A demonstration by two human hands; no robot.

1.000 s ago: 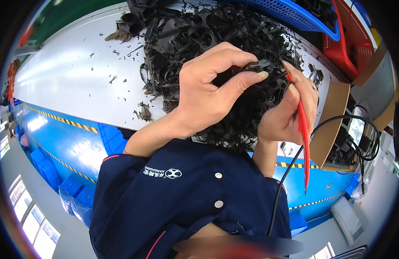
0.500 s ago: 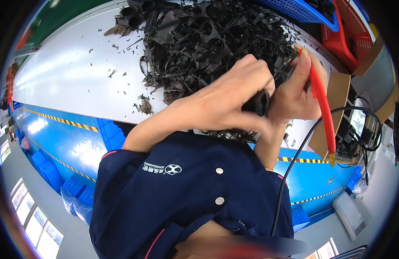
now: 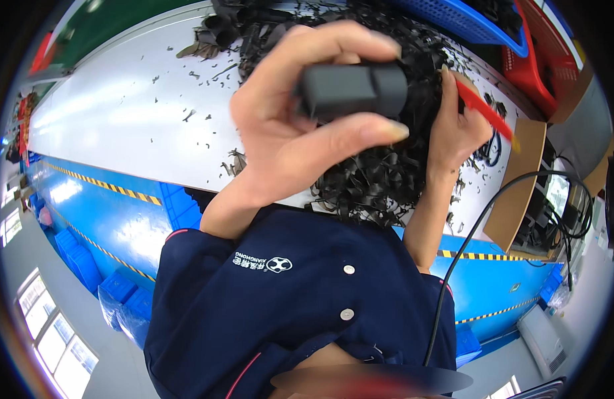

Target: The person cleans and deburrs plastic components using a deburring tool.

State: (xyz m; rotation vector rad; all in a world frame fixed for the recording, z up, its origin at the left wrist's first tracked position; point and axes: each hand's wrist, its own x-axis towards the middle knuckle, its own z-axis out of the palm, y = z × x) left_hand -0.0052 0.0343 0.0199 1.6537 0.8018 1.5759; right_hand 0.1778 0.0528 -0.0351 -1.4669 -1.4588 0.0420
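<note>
Raised over the table, my left hand (image 3: 274,126) grips a dark grey-black moulded part (image 3: 350,91) between thumb and fingers. One end of the part is boxy, the other rounded. Farther right, my right hand (image 3: 458,126) is closed around a long, slim red-handled tool (image 3: 483,110) with a yellowish end that points down to the right. Its working end is hidden by my fingers. Below and behind both hands spreads a big heap of black trimmings (image 3: 367,179), thin curled strips and scraps. My hands are apart.
A blue perforated basket (image 3: 463,26) and a red basket (image 3: 529,73) stand at the far right. An open cardboard box (image 3: 516,189) with black items is by the table's right edge. A black cable (image 3: 466,223) loops past my right arm. Small scraps dot the white tabletop (image 3: 121,120).
My left hand has lifted up and away from my right, bringing the black part into full view. My right hand still holds the red-handled tool, whose yellowish end has swung upward.
</note>
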